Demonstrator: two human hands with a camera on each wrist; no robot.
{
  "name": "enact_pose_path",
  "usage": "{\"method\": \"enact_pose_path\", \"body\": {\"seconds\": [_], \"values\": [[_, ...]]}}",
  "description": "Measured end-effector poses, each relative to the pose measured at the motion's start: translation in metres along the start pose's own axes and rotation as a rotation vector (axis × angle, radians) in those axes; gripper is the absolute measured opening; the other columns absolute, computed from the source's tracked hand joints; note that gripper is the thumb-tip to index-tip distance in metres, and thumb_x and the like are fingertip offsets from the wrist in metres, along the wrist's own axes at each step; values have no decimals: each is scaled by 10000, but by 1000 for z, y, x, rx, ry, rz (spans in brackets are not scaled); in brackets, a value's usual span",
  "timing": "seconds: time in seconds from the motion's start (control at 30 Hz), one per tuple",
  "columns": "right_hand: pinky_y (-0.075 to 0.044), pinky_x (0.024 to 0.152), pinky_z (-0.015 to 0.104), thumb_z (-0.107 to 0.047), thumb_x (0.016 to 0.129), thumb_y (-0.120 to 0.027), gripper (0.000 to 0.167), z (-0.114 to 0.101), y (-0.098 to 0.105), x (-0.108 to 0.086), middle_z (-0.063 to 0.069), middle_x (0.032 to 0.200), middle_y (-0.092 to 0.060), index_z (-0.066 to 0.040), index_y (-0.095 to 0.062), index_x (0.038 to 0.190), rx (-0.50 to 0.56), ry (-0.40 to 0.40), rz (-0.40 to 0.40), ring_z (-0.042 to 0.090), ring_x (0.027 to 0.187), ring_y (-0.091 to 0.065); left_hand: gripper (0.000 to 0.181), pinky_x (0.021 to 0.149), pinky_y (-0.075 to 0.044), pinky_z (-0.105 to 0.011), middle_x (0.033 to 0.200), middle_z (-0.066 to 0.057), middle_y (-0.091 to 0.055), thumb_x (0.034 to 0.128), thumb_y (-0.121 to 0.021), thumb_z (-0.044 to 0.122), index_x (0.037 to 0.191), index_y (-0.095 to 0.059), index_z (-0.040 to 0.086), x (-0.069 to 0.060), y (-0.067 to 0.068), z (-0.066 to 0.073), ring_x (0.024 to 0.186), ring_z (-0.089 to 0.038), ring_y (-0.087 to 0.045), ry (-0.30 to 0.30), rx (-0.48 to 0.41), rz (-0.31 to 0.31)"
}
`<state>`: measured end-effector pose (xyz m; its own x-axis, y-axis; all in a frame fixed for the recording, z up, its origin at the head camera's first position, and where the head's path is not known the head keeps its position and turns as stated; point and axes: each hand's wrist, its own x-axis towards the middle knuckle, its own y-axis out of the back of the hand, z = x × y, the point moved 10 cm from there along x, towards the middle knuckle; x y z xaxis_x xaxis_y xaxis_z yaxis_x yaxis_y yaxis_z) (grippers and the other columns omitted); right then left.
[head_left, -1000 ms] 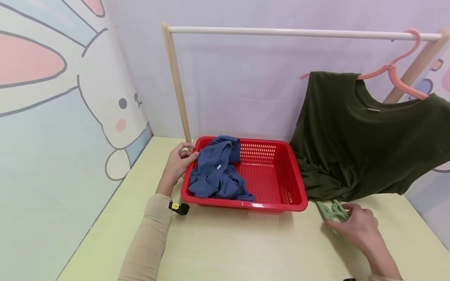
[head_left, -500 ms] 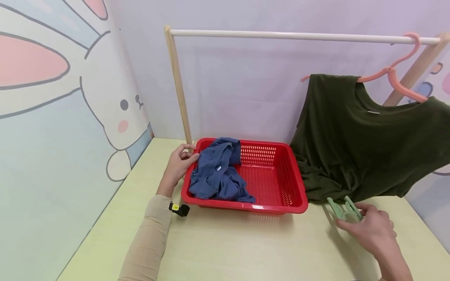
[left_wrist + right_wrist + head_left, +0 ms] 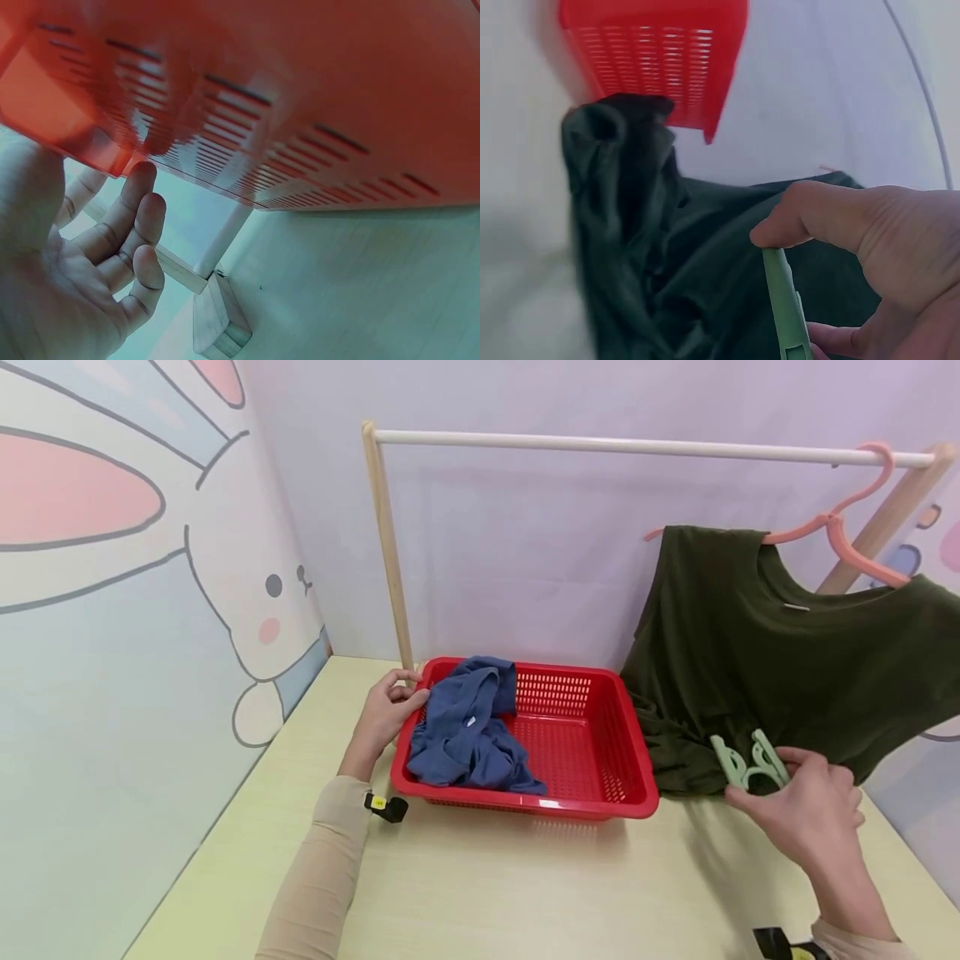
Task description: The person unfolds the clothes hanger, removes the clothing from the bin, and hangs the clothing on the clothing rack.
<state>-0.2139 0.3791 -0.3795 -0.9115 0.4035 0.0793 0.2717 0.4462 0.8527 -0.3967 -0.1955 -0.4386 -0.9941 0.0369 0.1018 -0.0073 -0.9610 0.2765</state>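
My right hand [image 3: 813, 802] pinches a light green plastic clip [image 3: 750, 764], held above the table in front of the dark green shirt [image 3: 750, 652]. In the right wrist view the thumb and fingers grip the green clip [image 3: 786, 300] from its two sides. The shirt hangs on a pink hanger [image 3: 851, 547], its lower part bunched on the table. My left hand [image 3: 382, 714] holds the left rim of the red basket [image 3: 641, 752], where a crumpled blue garment [image 3: 468, 735] lies in the left part. Curved fingers of the left hand [image 3: 90, 262] touch the rim in the left wrist view.
A rack with a white rod [image 3: 600, 443] and wooden posts [image 3: 390, 543] stands behind the basket, with the hanger hooked at the rod's right end. The pale table [image 3: 525, 885] meets a wall painted with a rabbit [image 3: 255, 610] on the left.
My right hand has lifted the green clip from beside the shirt's lower edge and moved it up and to the right. The left hand stays on the basket rim; the head view has shifted slightly.
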Motion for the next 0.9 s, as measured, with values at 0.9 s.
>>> {"method": "enact_pose_path", "body": {"seconds": [0.9], "values": [[-386,1158,627,-332,894,-844,954,-151,30,17,168,1611,-405,-127,-336,1674,386,56,247,287,1483,-350,435,864,-596,-171,1052,-108,-760,1059,-793,334,1406,-640,122,0,-1,1,1029,-258,-677,-4,-15,0]]}}
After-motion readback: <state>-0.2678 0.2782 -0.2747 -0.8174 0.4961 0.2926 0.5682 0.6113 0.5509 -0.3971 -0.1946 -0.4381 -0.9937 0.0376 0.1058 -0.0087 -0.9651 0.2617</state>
